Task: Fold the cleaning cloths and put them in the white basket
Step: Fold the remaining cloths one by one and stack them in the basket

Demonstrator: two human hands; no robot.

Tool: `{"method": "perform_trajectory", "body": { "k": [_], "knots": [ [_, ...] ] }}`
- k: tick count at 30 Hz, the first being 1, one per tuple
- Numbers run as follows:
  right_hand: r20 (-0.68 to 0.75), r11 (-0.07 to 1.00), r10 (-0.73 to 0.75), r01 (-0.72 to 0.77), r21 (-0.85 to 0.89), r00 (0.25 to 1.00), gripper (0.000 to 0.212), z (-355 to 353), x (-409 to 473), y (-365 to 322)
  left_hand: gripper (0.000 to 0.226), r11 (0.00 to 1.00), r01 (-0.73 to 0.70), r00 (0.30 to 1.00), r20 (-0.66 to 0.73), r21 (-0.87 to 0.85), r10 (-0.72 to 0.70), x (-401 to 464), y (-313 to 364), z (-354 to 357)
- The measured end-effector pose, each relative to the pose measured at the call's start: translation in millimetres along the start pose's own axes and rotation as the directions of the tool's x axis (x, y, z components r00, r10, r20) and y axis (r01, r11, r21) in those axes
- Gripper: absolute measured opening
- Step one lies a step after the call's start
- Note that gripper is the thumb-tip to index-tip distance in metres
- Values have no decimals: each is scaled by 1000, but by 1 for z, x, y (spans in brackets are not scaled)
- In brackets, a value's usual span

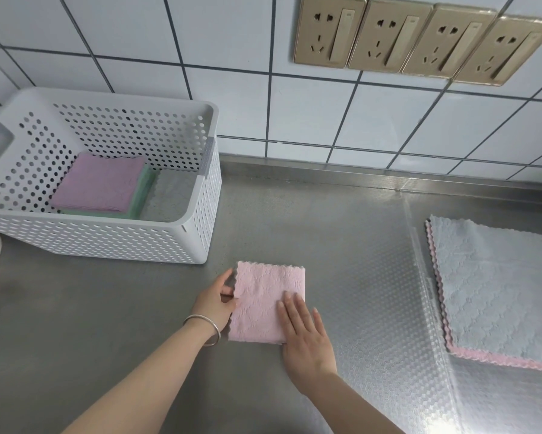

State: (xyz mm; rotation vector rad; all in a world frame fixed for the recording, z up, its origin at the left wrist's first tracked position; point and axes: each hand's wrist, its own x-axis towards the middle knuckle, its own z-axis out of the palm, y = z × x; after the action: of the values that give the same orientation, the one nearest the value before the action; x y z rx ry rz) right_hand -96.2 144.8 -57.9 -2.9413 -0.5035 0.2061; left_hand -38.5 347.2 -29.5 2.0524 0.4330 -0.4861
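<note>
Head view shows you at the end of the folding step: the pink cloth lies folded small and flat on the table, just in front of the basket and off its right corner. Your right hand rests palm down on the cloth's right side, fingers straight and spread, pressing and gripping nothing. Your left hand sits at the cloth's left edge, fingers curled loosely against it; whether they have pinched the edge you cannot tell from this angle. Inside the basket lie a purple cloth on a green one, with a grey cloth beside them on the right. Far right of the basket, a stack waits unfolded, grey on top of pink. Your next move probably calls for pinching all the pink cloth's layers together so the fold holds, then carrying it left and up over the basket's rim, perhaps onto the grey cloth.
</note>
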Motion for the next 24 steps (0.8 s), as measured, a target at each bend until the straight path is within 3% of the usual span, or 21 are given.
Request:
{"method": "perform_trajectory", "body": {
  "k": [6,9,11,12,14,16,18,24],
  "knots": [
    [20,999,-46,46,-17,999,75,-9,-2,1,64,1000,13,998,-67,17,-12,1,-2,4],
    [-77,997,-57,61,46,995,58,-24,5,8,65,982,-75,977,-184,175,108,-4,0,8],
    [-118,996,-32,42,84,992,53,-35,19,13,62,866,-259,899,-222,427,378,-5,3,12],
    [-114,996,-28,37,81,993,54,-38,27,14,60,757,-345,838,-181,555,515,-3,4,14],
    [-64,998,-21,25,58,998,55,-39,38,14,58,551,-426,775,-24,717,631,2,7,21],
    [5,998,27,-28,52,1000,57,-35,46,12,58,435,-456,777,108,776,621,8,8,29],
    [73,995,82,-86,49,994,60,-30,52,13,61,381,-463,797,187,800,574,12,5,37],
    [116,992,127,-127,-7,985,67,-16,56,23,66,388,-449,829,212,805,518,18,-7,43]
  ]
}}
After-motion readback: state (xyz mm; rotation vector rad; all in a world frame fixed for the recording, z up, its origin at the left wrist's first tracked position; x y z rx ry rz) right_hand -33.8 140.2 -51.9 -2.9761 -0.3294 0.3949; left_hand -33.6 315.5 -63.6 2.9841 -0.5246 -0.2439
